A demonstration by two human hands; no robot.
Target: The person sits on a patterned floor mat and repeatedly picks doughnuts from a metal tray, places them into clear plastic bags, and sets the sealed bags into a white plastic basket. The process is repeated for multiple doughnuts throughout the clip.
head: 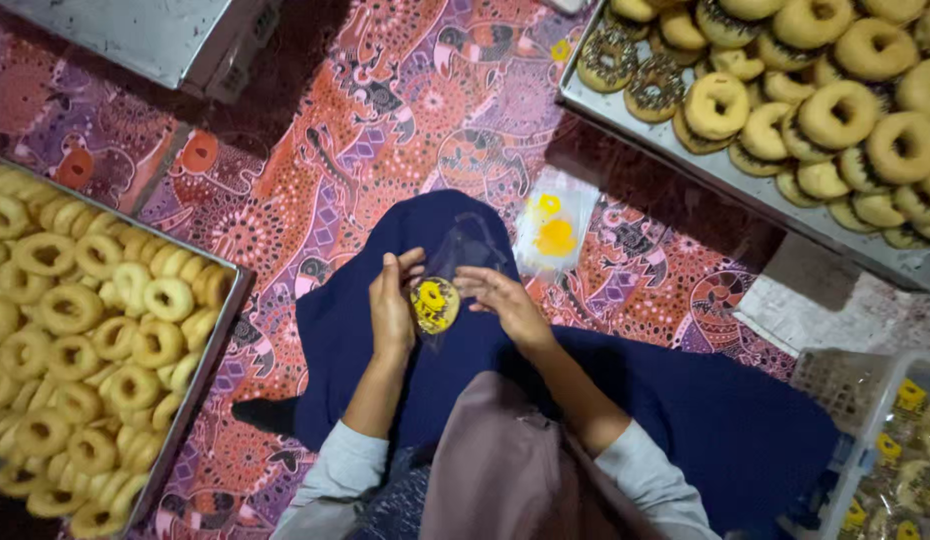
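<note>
My left hand (392,305) and my right hand (505,303) meet over my lap, which is covered by dark blue cloth (365,340). Between them they hold a clear plastic bag with a yellow printed patch (435,303), and a ring-shaped doughnut seems to sit inside it. The left fingers pinch the bag's left edge. The right fingertips hold its right edge. The bag's upper part (463,245) rises transparent above the hands.
A metal tray (207,372) heaped with plain ring doughnuts lies at the left. Another tray (685,150) of doughnuts, some chocolate-topped, is at the upper right. Loose clear bags with yellow print (555,228) lie on the patterned cloth (385,110). A white crate (835,385) of packed doughnuts stands bottom right.
</note>
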